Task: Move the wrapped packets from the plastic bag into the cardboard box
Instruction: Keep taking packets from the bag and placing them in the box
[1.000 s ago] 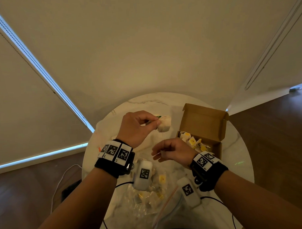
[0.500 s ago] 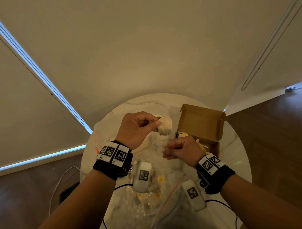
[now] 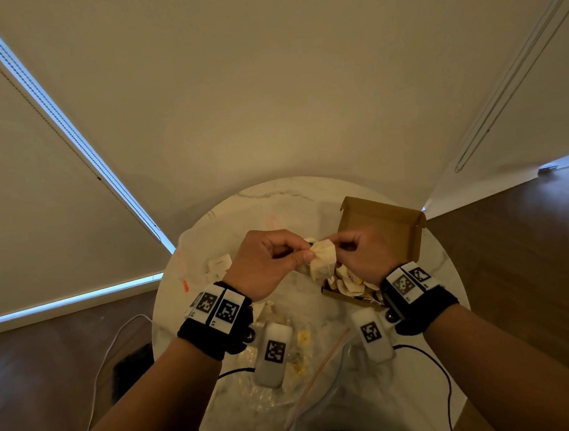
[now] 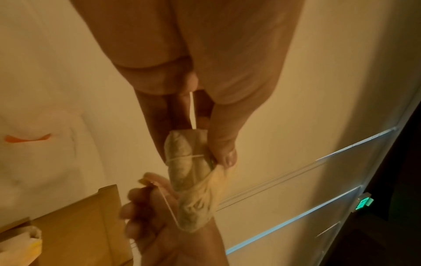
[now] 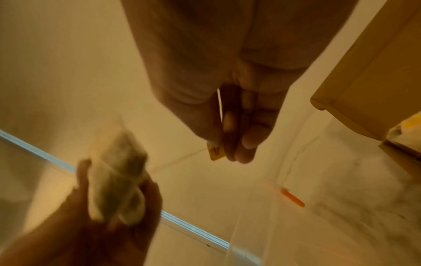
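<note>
A pale tea-bag-like packet (image 3: 324, 260) hangs above the table middle, and my left hand (image 3: 305, 251) pinches it between thumb and fingers. My right hand (image 3: 340, 245) meets it from the right and pinches the small yellow tag (image 5: 215, 153) on the packet's string. In the left wrist view the string (image 4: 169, 209) runs from the packet (image 4: 189, 167) to my right hand's fingers. The cardboard box (image 3: 383, 231) stands open just right of the hands, with several packets (image 3: 348, 285) inside. The clear plastic bag (image 3: 273, 396) lies flat near the table's front edge, holding a few more packets.
All of this is on a round marble table (image 3: 276, 209). A white label card (image 3: 219, 262) and a small orange scrap (image 3: 185, 286) lie at its left. Cables (image 3: 443, 371) trail from my wrist cameras. Window blinds close off the space behind the table.
My right hand rose from low over the table, with the tag in its fingers, up to the packet. My left hand kept its pinch and stayed almost still.
</note>
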The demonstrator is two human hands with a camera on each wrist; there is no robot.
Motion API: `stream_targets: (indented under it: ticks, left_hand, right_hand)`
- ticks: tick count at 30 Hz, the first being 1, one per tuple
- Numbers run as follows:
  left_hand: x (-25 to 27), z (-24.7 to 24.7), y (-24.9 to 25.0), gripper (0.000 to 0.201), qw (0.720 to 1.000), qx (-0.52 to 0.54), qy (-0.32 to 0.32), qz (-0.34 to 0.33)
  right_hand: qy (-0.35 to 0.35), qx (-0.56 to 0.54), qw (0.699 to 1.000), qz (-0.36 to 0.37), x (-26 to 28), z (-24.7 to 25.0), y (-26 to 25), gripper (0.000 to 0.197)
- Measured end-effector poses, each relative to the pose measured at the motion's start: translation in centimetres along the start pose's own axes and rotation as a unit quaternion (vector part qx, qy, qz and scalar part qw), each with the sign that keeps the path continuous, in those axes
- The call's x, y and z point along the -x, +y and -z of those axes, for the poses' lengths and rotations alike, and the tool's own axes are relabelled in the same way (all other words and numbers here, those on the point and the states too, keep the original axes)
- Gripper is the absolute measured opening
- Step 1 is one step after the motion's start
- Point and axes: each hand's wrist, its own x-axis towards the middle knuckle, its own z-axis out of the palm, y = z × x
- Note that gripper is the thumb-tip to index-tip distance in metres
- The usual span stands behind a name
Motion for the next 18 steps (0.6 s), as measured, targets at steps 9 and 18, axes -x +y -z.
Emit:
stream_targets:
  ticks: [9,18]
  left_hand:
    - [0.1,0.0,-0.6,0.013,0.998,-0.033,-0.027,0.056]
    - [-0.2,0.0,-0.5,0.006,0.996,-0.045,-0.016,0.073]
  right_hand:
    - [0.025,-0.090,0.994,0.059,0.7,0.7,-2.1,0.019]
    - [0.039,-0.101,0.982,0.156,2.0,0.6,-3.1,0.010]
